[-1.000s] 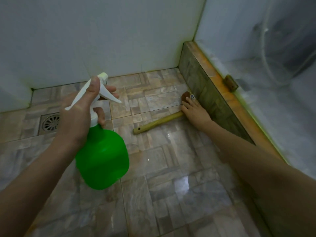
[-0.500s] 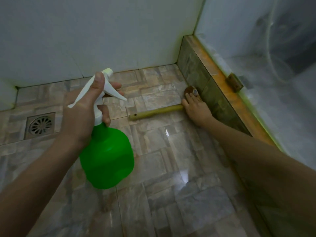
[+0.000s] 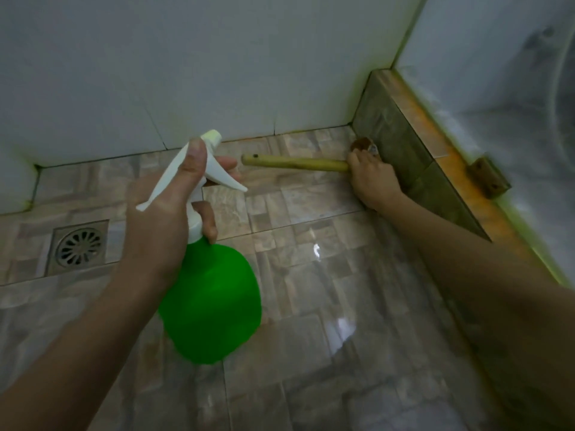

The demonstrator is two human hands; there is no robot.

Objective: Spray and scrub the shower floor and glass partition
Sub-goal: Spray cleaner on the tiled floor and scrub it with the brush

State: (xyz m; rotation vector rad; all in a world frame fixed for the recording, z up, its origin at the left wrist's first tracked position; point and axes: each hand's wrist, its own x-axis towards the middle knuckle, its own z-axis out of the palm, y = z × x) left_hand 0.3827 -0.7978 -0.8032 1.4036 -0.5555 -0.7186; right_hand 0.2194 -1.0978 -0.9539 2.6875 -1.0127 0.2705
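Brush (image 3: 295,164) nearer wall (image 3: 186,73), under right fingers (image 3: 361,161)

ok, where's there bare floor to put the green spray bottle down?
Widest bare tiles: the shower floor between the spray bottle and the right forearm. There is also the strip between the drain and the back wall. Crowded: the far corner by the curb, where the right hand grips the brush.

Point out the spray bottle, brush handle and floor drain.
spray bottle (image 3: 214,303), head view, on its green body.
brush handle (image 3: 295,163), head view, middle of the wooden shaft.
floor drain (image 3: 79,247), head view, centre of the round grate.
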